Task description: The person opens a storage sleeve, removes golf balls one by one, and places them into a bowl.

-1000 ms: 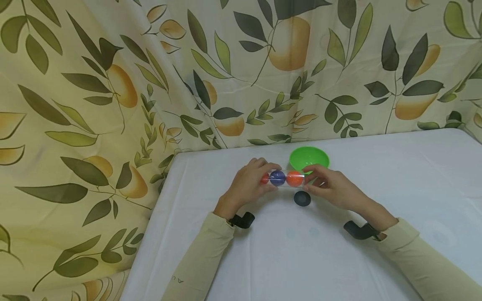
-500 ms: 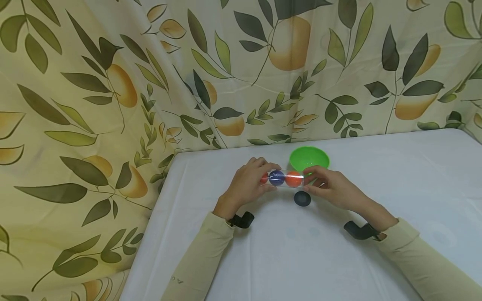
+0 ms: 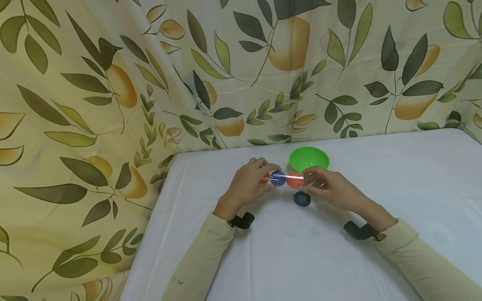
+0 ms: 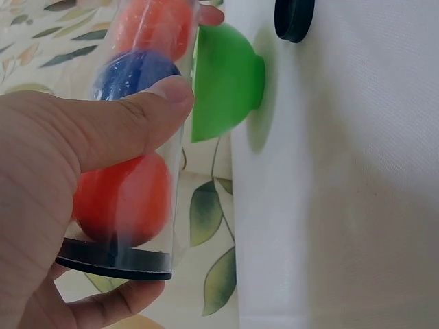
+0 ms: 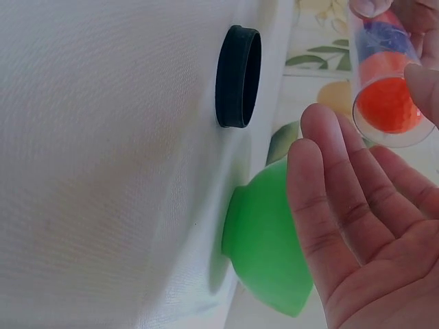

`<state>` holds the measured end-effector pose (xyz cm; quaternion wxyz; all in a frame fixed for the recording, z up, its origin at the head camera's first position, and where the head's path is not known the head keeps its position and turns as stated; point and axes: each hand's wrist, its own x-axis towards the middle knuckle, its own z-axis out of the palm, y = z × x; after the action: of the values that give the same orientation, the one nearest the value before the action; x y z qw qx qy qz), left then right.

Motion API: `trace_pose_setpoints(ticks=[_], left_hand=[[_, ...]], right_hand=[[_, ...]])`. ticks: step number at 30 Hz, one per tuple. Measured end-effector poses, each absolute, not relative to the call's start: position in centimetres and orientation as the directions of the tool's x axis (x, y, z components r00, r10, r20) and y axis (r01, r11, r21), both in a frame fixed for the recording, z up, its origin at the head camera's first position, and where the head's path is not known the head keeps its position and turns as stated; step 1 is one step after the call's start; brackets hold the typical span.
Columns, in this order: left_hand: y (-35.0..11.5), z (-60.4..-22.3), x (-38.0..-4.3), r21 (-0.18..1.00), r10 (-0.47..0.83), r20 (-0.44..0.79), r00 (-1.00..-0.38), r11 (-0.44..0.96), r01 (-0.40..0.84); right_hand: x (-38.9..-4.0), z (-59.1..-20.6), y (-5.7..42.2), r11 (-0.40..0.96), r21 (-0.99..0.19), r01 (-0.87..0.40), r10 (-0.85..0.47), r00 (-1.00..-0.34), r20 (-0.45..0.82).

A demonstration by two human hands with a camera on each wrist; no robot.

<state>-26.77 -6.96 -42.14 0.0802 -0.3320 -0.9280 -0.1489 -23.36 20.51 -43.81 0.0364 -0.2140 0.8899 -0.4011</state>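
Note:
A clear plastic tube point(image 4: 166, 236) lies sideways above the table, holding an orange ball point(image 3: 295, 180), a blue ball point(image 3: 278, 178) and a red ball point(image 4: 123, 199). My left hand point(image 3: 245, 182) grips its left part, thumb across the wall near the blue ball. A black cap point(image 4: 113, 262) closes that end. At the uncapped right end is my right hand point(image 3: 335, 188); in the right wrist view its fingers are loosely extended and one fingertip overlaps the rim. Whether it presses on the tube is unclear. A second black cap point(image 3: 302, 199) rests on the table below.
Behind the hands stands a green bowl point(image 3: 309, 158) on the white-covered table point(image 3: 286, 259). A leaf-and-fruit patterned curtain point(image 3: 241, 75) hangs along the back and left. Black wrist cameras point(image 3: 242, 220) are strapped below both hands.
The tube shifts and turns very slightly, and the light streak along it moves. Both hands stay almost in place; bowl and loose cap have not moved.

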Motion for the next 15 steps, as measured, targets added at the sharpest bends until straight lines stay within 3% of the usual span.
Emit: trace_pose_setpoints(ticks=[15], left_hand=[[-7.06,-42.14,-26.86,0.218,0.582,0.263,-0.769,0.741,0.635]], right_hand=[[-23.39,-43.85,20.55,0.583,-0.73,-0.357,-0.412,-0.904,0.113]])
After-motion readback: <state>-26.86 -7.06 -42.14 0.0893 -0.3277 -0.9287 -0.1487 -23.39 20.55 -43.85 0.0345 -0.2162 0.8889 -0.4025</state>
